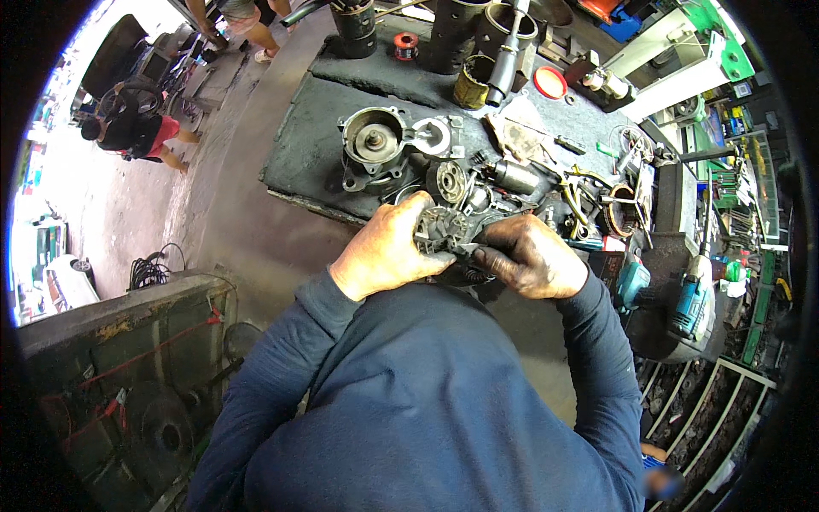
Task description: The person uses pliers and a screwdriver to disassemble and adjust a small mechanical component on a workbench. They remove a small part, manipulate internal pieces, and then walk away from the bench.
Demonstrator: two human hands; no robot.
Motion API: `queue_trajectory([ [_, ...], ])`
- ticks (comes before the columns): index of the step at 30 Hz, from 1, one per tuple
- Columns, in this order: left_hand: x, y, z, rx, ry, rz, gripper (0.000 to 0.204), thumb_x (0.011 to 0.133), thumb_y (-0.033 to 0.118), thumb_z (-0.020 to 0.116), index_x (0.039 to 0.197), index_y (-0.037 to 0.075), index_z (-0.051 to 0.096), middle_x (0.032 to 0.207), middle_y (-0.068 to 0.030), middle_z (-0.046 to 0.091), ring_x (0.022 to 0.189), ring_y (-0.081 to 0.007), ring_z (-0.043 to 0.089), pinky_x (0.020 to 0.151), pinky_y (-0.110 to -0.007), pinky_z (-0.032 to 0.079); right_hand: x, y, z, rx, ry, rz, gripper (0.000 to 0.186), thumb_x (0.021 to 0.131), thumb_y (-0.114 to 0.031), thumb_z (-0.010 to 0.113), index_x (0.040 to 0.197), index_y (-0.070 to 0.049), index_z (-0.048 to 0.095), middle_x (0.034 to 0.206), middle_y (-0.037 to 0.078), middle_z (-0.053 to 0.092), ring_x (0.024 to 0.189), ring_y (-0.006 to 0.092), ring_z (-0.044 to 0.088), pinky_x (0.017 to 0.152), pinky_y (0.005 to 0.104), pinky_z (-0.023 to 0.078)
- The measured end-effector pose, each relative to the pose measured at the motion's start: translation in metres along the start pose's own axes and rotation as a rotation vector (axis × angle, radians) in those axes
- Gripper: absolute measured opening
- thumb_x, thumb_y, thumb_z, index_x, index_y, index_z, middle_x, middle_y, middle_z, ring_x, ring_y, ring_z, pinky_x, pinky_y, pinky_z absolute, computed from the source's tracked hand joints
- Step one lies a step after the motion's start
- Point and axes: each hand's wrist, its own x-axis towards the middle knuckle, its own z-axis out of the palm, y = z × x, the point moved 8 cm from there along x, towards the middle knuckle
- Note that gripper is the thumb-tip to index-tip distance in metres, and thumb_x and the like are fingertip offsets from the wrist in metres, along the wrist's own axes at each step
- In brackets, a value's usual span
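Observation:
My left hand wraps around a grey metal machine part with an uneven, open inside, held just off the near edge of the workbench. From the other side, my blackened right hand closes thumb against fingers at the part's right side. A small light-coloured piece shows at those fingertips; its kind is too small to tell. Just beyond my left hand lies a round metal piece. Farther back sits a large cast metal housing with a round cavity and a central shaft. A metal cylinder rests to its right.
Pliers, a copper-coloured ring and loose tools crowd the bench's right side. Dark cans and a red lid stand farther back. Teal power tools lie at right. A person is at far left.

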Motion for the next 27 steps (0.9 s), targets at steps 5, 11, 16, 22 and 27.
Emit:
queue_trajectory([
  [5,-0.001,-0.002,-0.003,0.034,0.078,0.034,0.065,0.068,0.015,0.094,0.121,-0.006,0.063,0.105,-0.0162,0.077,0.097,-0.0223,0.075,0.089,-0.035,0.058,-0.005,0.001,0.014,-0.151,0.105,-0.027,0.018,0.089,-0.014,0.068,0.087,0.003,0.062,0.079,0.023,0.061,0.078,0.0468,0.06,0.071,0.0512,0.049],
  [11,0.002,0.001,0.003,-0.034,0.015,-0.008,0.064,0.069,0.015,0.094,0.12,-0.007,0.063,0.107,-0.0154,0.077,0.097,-0.0195,0.073,0.091,-0.034,0.057,-0.001,0.005,0.021,-0.49,0.026,0.152,0.029,0.082,-0.032,0.075,0.094,-0.006,0.07,0.084,0.015,0.068,0.082,0.0352,0.07,0.074,0.046,0.056],
  [16,0.006,-0.01,0.008,-0.148,-0.013,-0.023,0.069,0.069,0.018,0.097,0.123,-0.006,0.062,0.109,-0.0124,0.076,0.1,-0.0191,0.071,0.093,-0.034,0.057,0.001,0.024,0.021,0.197,-0.207,0.269,0.018,0.095,-0.016,0.067,0.096,0.001,0.072,0.084,0.014,0.071,0.077,0.0218,0.069,0.07,0.0403,0.054],
  [22,-0.002,-0.03,0.018,-0.797,-0.094,-0.224,0.046,0.092,0.015,0.079,0.131,0.0,0.061,0.111,-0.0086,0.073,0.098,-0.018,0.07,0.087,-0.035,0.059,-0.014,0.013,-0.006,0.052,0.245,0.217,0.018,0.098,-0.014,0.066,0.095,0.004,0.067,0.079,0.021,0.062,0.073,0.0393,0.06,0.07,0.0439,0.048],
  [27,-0.015,-0.06,0.036,-1.299,-0.062,-0.599,0.037,0.111,0.034,0.05,0.13,0.006,0.063,0.108,-0.0116,0.073,0.084,-0.0221,0.07,0.073,-0.036,0.058,-0.016,0.006,0.014,-0.377,0.513,0.13,0.014,0.088,-0.01,0.076,0.099,-0.003,0.07,0.088,0.016,0.063,0.073,0.0396,0.064,0.065,0.0475,0.053],
])
